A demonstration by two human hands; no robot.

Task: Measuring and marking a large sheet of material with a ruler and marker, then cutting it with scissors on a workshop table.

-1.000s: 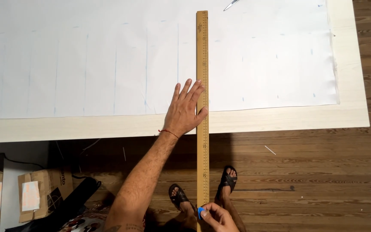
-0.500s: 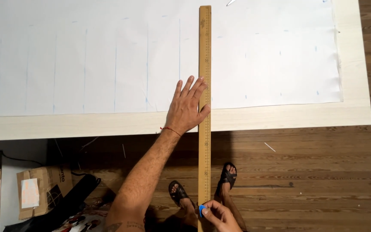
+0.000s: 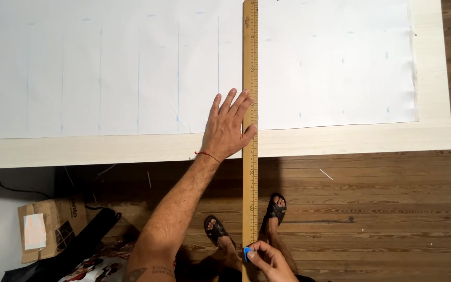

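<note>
The ruler [image 3: 250, 104] is pressed flat onto the white sheet [image 3: 105, 68] by the open left hand [image 3: 228, 128]; blue chalk [image 3: 247, 254] is pinched in the right hand [image 3: 268, 261].

Pale wooden table [image 3: 340, 141], white marked sheet [image 3: 105, 68], long wooden ruler [image 3: 250, 78]

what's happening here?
A person is marking a large white sheet laid on a pale table. The left hand lies flat on the sheet, pressing against a long wooden ruler that overhangs the table edge. The right hand pinches a small blue piece, likely chalk, at the ruler's near end. Faint blue lines already cross the sheet.
</note>
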